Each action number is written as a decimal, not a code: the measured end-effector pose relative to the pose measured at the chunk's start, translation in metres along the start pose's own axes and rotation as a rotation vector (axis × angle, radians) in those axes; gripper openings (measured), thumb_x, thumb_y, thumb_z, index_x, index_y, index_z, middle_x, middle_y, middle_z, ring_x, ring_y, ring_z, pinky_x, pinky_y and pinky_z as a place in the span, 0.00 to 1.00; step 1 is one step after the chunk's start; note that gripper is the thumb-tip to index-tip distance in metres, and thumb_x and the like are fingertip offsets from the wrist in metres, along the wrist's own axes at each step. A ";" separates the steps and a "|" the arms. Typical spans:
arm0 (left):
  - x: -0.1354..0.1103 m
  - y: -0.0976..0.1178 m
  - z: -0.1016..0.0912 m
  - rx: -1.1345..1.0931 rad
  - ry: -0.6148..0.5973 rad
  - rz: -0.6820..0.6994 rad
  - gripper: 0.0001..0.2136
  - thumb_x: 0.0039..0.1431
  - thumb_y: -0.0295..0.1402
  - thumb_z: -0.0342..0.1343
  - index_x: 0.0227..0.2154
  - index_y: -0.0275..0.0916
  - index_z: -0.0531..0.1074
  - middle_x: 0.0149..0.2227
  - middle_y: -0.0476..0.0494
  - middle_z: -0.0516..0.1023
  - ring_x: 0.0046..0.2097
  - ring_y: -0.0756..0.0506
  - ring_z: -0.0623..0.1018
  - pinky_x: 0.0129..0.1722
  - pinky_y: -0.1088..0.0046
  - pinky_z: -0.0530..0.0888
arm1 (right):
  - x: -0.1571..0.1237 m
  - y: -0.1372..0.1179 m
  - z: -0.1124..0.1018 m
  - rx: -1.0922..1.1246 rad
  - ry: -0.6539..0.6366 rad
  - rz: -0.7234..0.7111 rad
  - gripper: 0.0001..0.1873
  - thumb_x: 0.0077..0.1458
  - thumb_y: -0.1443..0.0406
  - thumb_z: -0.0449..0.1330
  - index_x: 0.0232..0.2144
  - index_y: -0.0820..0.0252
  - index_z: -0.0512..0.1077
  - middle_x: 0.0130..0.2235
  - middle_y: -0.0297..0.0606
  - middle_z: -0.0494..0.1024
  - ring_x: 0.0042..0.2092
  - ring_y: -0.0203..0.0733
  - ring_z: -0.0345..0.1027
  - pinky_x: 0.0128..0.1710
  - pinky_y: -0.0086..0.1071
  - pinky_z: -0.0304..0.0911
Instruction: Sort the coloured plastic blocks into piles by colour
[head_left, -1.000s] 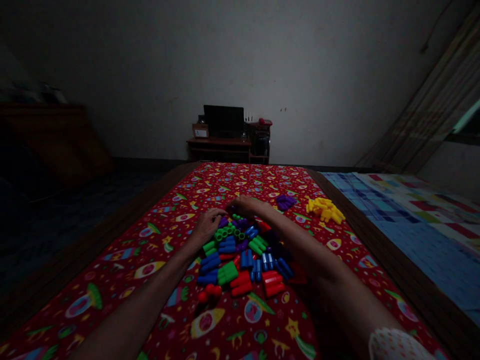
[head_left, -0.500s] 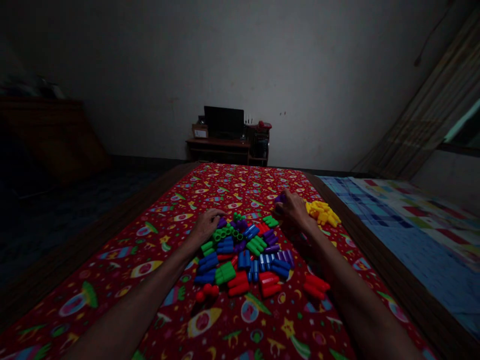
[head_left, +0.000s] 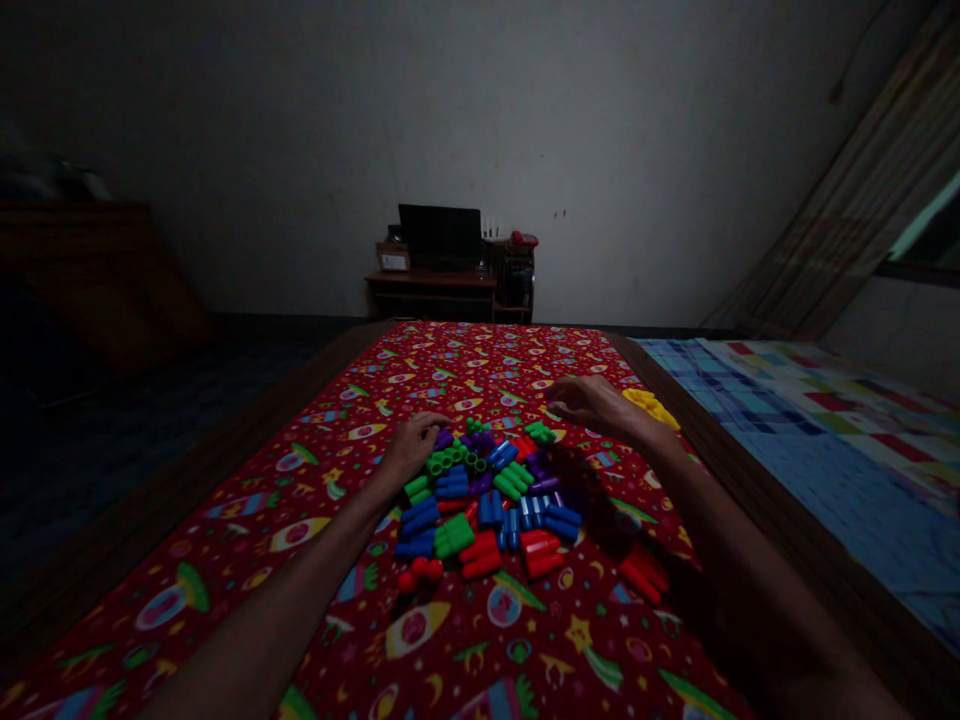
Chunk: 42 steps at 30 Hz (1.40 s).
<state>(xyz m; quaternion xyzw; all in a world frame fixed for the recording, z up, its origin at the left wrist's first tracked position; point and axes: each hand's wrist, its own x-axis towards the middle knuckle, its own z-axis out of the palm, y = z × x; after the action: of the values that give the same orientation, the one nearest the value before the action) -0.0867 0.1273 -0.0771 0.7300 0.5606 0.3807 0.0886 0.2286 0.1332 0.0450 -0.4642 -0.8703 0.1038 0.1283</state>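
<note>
The right hand (head_left: 600, 408) is open and empty, its fingers pointing left toward a green plastic block (head_left: 540, 433) at the far edge of the block pile (head_left: 480, 510), with yellow blocks (head_left: 651, 403) just to its right; the curled left hand (head_left: 412, 448) lies palm-down at the pile's left edge, any hold unclear.

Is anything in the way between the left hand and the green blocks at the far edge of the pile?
Yes: green ring-ended pieces and purple pieces lie on the patterned cloth between the left hand and the green blocks.
</note>
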 end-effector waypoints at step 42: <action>0.004 -0.003 -0.002 -0.064 -0.053 -0.097 0.15 0.51 0.32 0.46 0.34 0.40 0.78 0.41 0.43 0.81 0.44 0.43 0.78 0.48 0.66 0.74 | -0.004 -0.011 0.073 -0.112 -0.018 -0.081 0.12 0.58 0.66 0.56 0.44 0.62 0.72 0.40 0.44 0.76 0.39 0.40 0.67 0.34 0.28 0.53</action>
<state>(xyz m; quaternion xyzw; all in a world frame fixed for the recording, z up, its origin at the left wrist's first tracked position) -0.0902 0.1312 -0.0756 0.7086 0.5802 0.3744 0.1451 0.1982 0.1196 -0.0215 -0.4338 -0.8940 0.0537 0.0983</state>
